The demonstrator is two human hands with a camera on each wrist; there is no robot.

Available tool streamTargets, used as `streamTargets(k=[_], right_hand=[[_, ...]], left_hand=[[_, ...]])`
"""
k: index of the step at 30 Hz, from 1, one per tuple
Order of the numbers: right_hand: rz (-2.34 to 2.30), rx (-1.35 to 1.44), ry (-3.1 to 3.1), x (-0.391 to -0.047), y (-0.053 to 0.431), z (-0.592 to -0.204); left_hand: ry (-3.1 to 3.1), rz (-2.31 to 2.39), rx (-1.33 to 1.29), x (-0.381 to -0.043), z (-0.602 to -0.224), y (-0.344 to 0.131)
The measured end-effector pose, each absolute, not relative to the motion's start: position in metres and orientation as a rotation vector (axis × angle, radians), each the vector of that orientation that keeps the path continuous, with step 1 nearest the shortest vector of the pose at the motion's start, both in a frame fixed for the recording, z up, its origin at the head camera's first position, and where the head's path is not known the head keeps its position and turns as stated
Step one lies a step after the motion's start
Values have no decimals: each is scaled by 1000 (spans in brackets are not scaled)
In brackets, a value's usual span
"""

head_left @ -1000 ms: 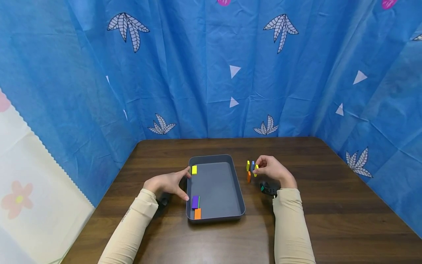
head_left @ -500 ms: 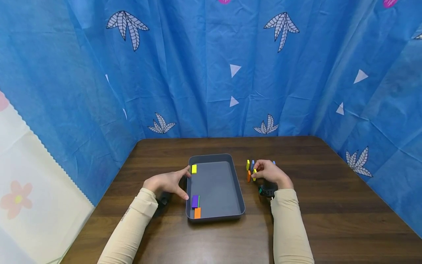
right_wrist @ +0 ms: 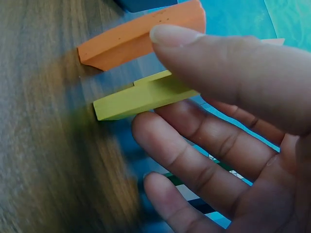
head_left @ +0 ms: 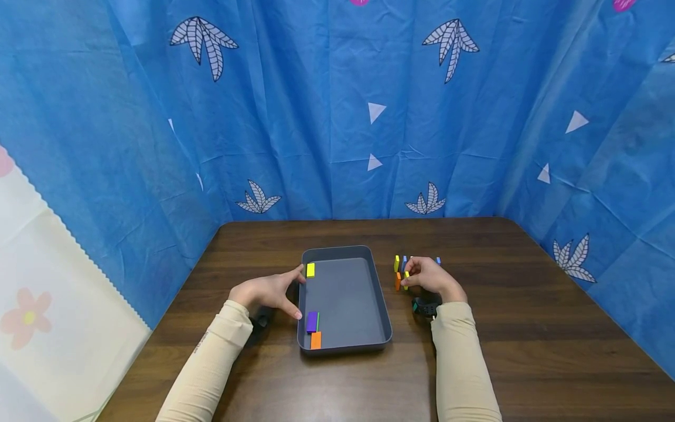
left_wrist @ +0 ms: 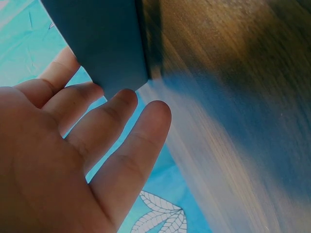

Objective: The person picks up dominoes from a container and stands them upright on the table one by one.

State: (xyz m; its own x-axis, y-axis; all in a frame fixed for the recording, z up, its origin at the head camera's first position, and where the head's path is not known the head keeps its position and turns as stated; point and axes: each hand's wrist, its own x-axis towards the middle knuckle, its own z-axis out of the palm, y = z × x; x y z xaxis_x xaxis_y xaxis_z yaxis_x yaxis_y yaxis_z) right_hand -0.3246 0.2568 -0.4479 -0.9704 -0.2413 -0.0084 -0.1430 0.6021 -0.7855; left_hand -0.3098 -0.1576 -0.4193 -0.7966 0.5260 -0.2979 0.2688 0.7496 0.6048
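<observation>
My right hand [head_left: 431, 276] pinches a thin yellow domino block [head_left: 406, 282] between thumb and fingers, right of the tray. In the right wrist view this yellow block stands close beside an orange domino block [right_wrist: 136, 41], its lower end at the tabletop. Behind them are another yellow block [head_left: 396, 264] and a blue block [head_left: 404, 264], both upright. At the grey tray's [head_left: 350, 305] left side, my left hand [head_left: 269, 292] spreads its thumb and fingers along the wall and holds nothing. Its fingertips lie right by the tray wall [left_wrist: 114, 48] in the left wrist view.
Inside the tray, along its left side, lie a yellow block [head_left: 310, 270], a purple block [head_left: 312, 323], a green one [head_left: 319, 322] and an orange one [head_left: 316, 340]. Another blue block [head_left: 438, 259] shows partly behind the right hand. A blue curtain [head_left: 337, 117] surrounds the wooden table [head_left: 527, 328].
My right hand has moved slightly nearer and left with the yellow block, bringing it next to the standing orange one. The blue block behind the hand has come into view. The left hand stays put.
</observation>
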Motion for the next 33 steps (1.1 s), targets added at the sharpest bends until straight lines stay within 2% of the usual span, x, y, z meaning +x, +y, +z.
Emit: streamTargets(k=[12,22,27,33], right_hand=[[-1265,-330,2733,-319,259,-441],[-1283,-412,2841,-303,256,-397],[-1307,-499,2834,-299,237,-380],[-1326,-677,2713,-309,191,-368]], left_hand=[[2497,756,611,-308,-420,-157],[2514,727,634,-307,-420,-157],[2511,732,636,-306,-421,-155],[2514,731,628,-309,-421,-157]])
